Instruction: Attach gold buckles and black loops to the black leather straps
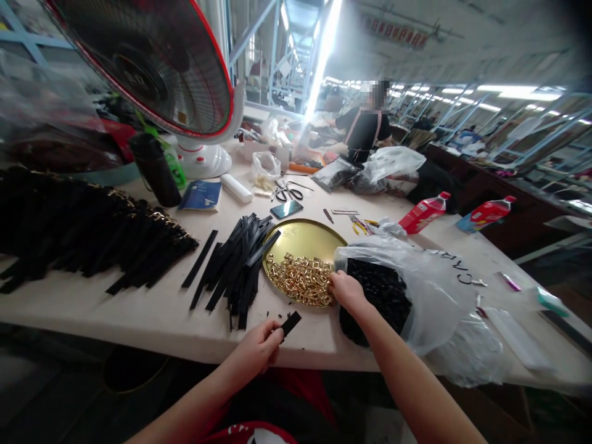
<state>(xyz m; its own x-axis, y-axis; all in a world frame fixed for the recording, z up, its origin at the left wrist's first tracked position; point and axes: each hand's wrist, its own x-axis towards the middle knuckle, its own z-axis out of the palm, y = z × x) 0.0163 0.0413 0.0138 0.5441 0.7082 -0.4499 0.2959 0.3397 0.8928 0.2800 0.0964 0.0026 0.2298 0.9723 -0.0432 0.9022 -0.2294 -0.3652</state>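
My left hand (263, 346) is closed on a short black strap (291, 323), whose end points up and right over the table's front edge. A round gold tray (319, 231) lies beyond it, with a heap of small gold buckles (300, 280) in its near half. My right hand (348, 291) reaches to the tray's right side, its fingers pinched together at the edge of the heap. Whatever sits between those fingertips is too small to make out. A pile of black straps (240, 259) lies left of the tray, some overlapping its rim.
Right of the tray stands an open plastic bag (430, 283) of small black pieces (379, 296). More straps with gold fittings (92, 228) fill the left side. A fan (152, 68), a phone (287, 209), scissors (289, 192), pliers (361, 225) and red bottles (424, 213) stand or lie farther back.
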